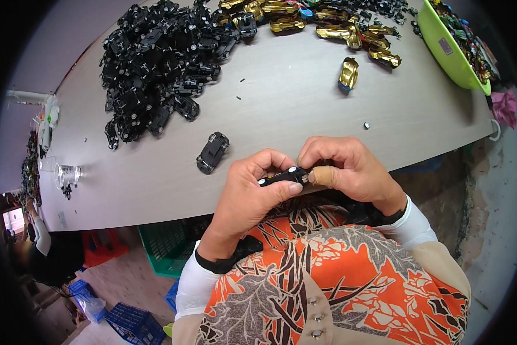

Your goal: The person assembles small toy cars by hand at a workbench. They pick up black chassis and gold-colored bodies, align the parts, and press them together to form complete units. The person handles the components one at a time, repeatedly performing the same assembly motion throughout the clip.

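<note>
My left hand is closed around a small black toy car chassis with pale round wheels, held just above the table's near edge. At its right end, my right hand pinches with thumb and forefinger, and the thumb wears a tan bandage. A tiny greyish piece shows between that thumb and the chassis; its kind I cannot make out. Another black toy car chassis lies alone on the table, left of my left hand. To the right, beyond my right hand, sits a small loose wheel.
A big heap of black chassis covers the far left. Gold toy car bodies lie at the back, one gold body nearer. A lime-green basin of parts stands far right; a clear cup at left. Another person works at lower left.
</note>
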